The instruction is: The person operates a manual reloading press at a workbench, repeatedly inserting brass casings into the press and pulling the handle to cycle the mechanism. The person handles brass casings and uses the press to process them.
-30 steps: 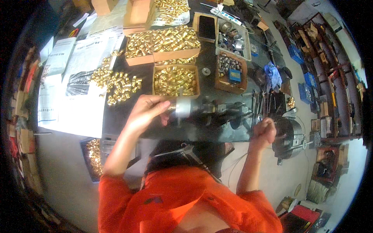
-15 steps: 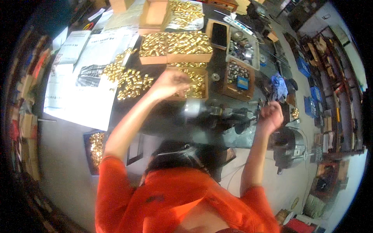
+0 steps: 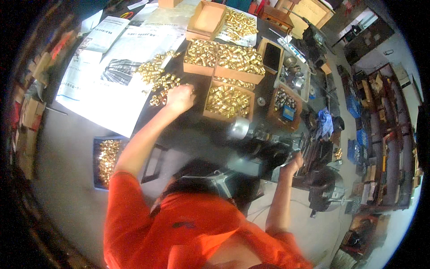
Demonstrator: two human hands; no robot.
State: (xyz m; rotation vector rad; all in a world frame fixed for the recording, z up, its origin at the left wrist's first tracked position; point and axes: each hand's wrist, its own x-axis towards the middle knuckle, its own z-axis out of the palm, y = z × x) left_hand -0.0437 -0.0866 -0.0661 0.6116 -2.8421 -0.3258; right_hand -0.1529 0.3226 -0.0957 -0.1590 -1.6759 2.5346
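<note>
While the right hand (image 3: 293, 165) sits low at the right end of the dark metal fixture (image 3: 266, 137), its fingers are curled, though blur hides whether they close on anything; a loose hold there could let the hand slip. The near edge of the tabletop (image 3: 192, 130) runs just below the fixture, so a dropped piece might roll off to the floor, where the blue bin (image 3: 96, 159) stands off to the left. The silver cylinder (image 3: 239, 128) at the fixture's left end is close in front of the small open carton (image 3: 212, 115); a low wrist could catch either.

Farther in, the left hand (image 3: 181, 98) is just beside the loose brass pieces (image 3: 166, 80), its fingers bent; I cannot tell whether they pinch one. A sideways push could scatter the heap, since round pieces roll. Bare tabletop between hand and small carton leaves room; beyond, the fuller cartons (image 3: 197, 69) narrow the way.
</note>
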